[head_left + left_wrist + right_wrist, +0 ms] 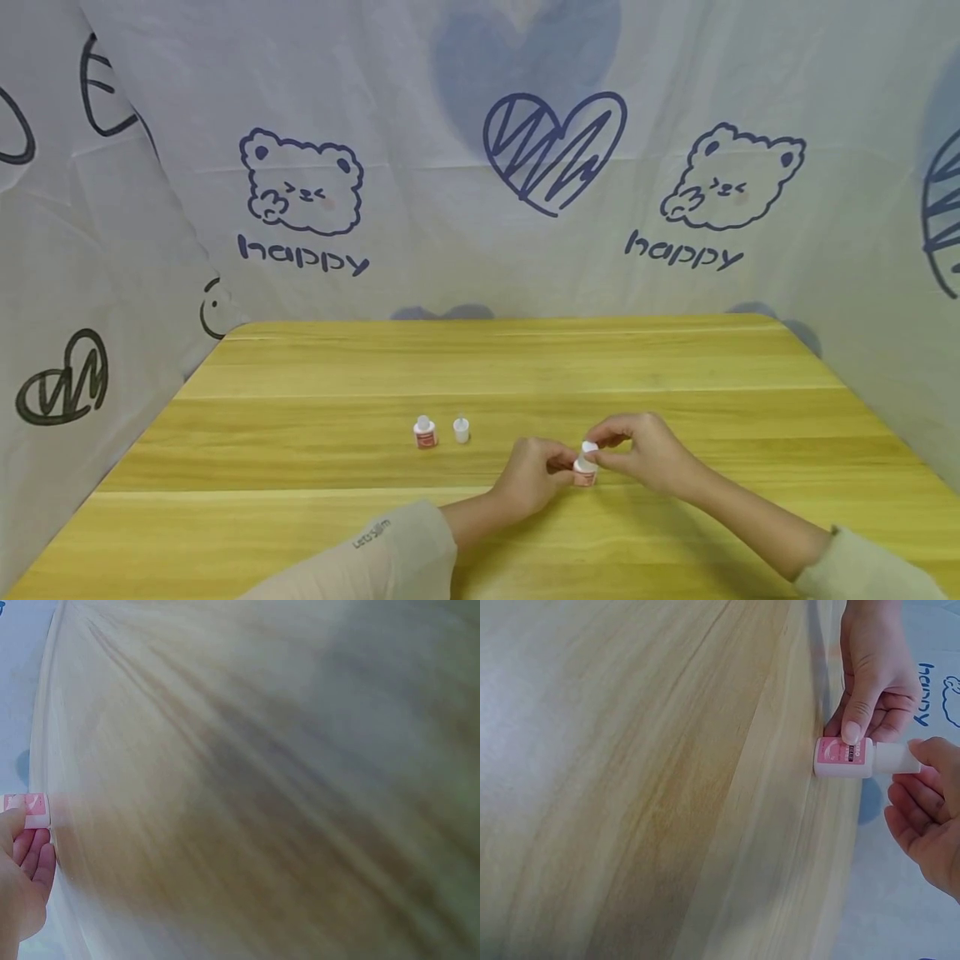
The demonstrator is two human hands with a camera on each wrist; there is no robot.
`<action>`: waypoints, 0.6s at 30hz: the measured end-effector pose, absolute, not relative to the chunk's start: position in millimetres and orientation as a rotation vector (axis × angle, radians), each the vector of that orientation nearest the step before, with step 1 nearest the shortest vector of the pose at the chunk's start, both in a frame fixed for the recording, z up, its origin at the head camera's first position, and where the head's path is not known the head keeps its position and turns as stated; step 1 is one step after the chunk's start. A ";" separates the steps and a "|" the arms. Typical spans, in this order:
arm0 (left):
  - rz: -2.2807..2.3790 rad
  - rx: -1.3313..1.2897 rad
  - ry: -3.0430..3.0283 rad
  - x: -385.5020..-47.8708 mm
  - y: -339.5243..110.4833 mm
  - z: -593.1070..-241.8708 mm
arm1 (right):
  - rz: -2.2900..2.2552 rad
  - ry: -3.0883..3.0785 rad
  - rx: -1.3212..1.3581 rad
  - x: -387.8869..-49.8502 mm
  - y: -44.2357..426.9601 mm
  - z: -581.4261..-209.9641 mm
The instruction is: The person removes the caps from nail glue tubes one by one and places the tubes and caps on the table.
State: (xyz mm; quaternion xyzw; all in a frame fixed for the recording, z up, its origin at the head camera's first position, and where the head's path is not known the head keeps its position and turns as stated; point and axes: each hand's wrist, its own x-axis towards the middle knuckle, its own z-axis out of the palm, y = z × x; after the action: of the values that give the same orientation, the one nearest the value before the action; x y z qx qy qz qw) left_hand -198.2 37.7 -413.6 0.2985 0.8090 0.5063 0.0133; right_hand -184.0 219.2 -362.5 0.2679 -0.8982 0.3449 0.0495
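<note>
A small white bottle with a pink label [585, 477] stands upright on the table, right of its middle. My left hand [529, 478] grips the bottle's body from the left, thumb on the label in the right wrist view. My right hand [657, 454] pinches the white cap [897, 758] at the bottle's top between thumb and fingers. In the left wrist view, part of the label [34, 805] shows beside the left hand [22, 877].
To the left on the wooden table [300, 467] stand another small bottle with a pink-red label [425, 434] and a separate white cap [461, 430]. Printed cloth [450, 250] hangs behind the table and at both sides.
</note>
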 end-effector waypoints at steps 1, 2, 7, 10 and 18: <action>1.578 0.930 2.520 -198.2 37.7 -413.6 | 1.051 -2.739 0.820 -184.2 219.3 -362.2; 1.578 0.930 2.520 -198.2 37.7 -413.6 | 1.055 -2.745 0.823 -184.4 219.5 -361.8; 1.562 0.944 2.540 -198.2 37.3 -413.4 | 1.067 -2.774 0.844 -186.3 220.3 -361.9; 1.556 0.951 2.548 -198.5 37.3 -413.8 | 1.073 -2.797 0.854 -187.2 220.9 -361.4; 1.571 0.924 2.528 -198.8 37.6 -414.1 | 1.089 -2.799 0.924 -187.9 220.4 -356.4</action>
State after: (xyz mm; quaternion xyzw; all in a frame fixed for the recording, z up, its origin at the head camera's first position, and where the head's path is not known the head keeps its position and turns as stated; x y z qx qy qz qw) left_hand -198.8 37.6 -414.1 0.2965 0.8111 0.5041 0.0126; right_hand -187.9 220.4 -356.4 0.2940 -0.8907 0.3466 -0.0006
